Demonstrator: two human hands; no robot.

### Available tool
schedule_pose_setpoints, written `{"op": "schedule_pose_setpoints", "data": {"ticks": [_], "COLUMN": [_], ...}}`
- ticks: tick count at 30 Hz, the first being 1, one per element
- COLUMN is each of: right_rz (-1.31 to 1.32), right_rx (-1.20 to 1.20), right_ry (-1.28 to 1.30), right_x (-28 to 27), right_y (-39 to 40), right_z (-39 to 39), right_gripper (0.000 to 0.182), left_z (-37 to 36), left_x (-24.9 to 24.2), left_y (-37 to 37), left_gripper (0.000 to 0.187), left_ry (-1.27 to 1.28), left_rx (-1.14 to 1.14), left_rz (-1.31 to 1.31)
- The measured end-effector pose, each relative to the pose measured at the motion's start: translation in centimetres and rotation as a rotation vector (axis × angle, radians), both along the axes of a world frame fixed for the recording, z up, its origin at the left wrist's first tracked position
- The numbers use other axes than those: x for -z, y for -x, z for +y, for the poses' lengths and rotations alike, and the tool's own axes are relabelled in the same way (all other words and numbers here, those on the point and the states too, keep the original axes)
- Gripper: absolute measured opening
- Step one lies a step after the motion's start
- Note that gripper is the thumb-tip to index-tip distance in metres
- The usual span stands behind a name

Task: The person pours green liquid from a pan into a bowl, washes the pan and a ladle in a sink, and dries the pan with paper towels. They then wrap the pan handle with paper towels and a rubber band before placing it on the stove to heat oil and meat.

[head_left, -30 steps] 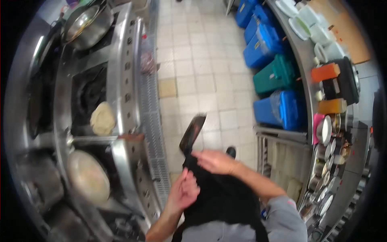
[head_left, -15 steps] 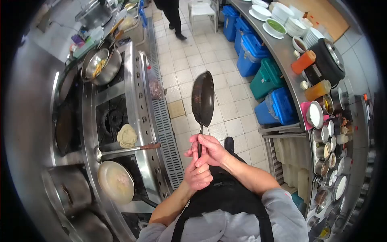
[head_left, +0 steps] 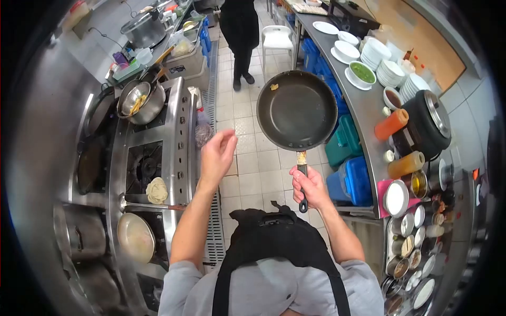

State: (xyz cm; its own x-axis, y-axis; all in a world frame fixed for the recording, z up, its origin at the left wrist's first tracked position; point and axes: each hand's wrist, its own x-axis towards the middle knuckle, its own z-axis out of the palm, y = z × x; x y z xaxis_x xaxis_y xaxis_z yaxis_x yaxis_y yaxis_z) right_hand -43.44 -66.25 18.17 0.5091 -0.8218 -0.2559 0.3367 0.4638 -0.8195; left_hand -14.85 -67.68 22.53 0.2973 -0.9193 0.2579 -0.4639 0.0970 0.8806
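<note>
A dark frying pan [head_left: 296,110] hangs in the air over the aisle, its inside facing me, with a small yellowish scrap near its upper left rim. My right hand [head_left: 311,188] is wrapped round its black handle. Raised to the left of the pan, near the stove's front, my left hand [head_left: 219,157] touches nothing; its fingers are held close together. On the stove [head_left: 179,118] at the left are a light-coloured pan [head_left: 135,237], a ladle [head_left: 150,204], a crumpled cloth [head_left: 156,190] and metal bowls [head_left: 149,104] holding yellow food.
A person in black [head_left: 239,37] stands ahead in the aisle. Along the right runs a steel counter [head_left: 363,113] with white plates, a green bowl [head_left: 362,72], sauce bottles [head_left: 391,125] and a black cooker [head_left: 421,124]. Blue and green bins [head_left: 343,141] stand beneath it.
The pan has turned from edge-on to face me and moved right. My hands have come apart, the left one off the handle and up to the left. The person in black now shows more fully.
</note>
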Motion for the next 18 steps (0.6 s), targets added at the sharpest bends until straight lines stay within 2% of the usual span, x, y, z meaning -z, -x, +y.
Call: {"op": "schedule_pose_setpoints", "data": {"ticks": [4, 7, 9, 10, 12, 14, 16, 18], "right_rz": [0.088, 0.169, 0.201, 0.234, 0.261, 0.287, 0.355, 0.422], "right_rx": [0.045, 0.053, 0.078, 0.094, 0.13, 0.161, 0.207, 0.232], "right_ry": [0.004, 0.104, 0.109, 0.128, 0.135, 0.14, 0.158, 0.205], "right_x": [-1.2, -0.7, -0.3, -0.4, -0.6, -1.0, -1.4, -0.8], "right_y": [0.9, 0.5, -0.4, -0.9, -2.0, -3.5, -5.1, -6.2], "right_z": [-1.8, -3.1, -3.8, -4.3, -4.7, -5.5, -5.9, -6.4], "right_gripper": [0.017, 0.016, 0.016, 0.016, 0.016, 0.016, 0.011, 0.013], "left_z": [-8.4, -14.2, -16.8, -17.5, -19.2, -21.9, -23.5, -24.8], "left_x": [-1.3, -1.3, -1.5, -1.8, -3.2, -2.5, -2.1, -2.0], "left_y": [2.2, 3.2, 3.3, 3.4, 3.4, 2.7, 1.9, 1.2], "left_gripper": [0.033, 0.038, 0.04, 0.04, 0.04, 0.035, 0.033, 0.031], "left_ry": [0.079, 0.175, 0.234, 0.23, 0.117, 0.18, 0.199, 0.211], "left_rx": [-0.009, 0.023, 0.019, 0.033, -0.019, -0.044, -0.058, -0.042], "left_rz": [0.011, 0.034, -0.157, -0.151, -0.299, -0.334, -0.498, -0.507]}}
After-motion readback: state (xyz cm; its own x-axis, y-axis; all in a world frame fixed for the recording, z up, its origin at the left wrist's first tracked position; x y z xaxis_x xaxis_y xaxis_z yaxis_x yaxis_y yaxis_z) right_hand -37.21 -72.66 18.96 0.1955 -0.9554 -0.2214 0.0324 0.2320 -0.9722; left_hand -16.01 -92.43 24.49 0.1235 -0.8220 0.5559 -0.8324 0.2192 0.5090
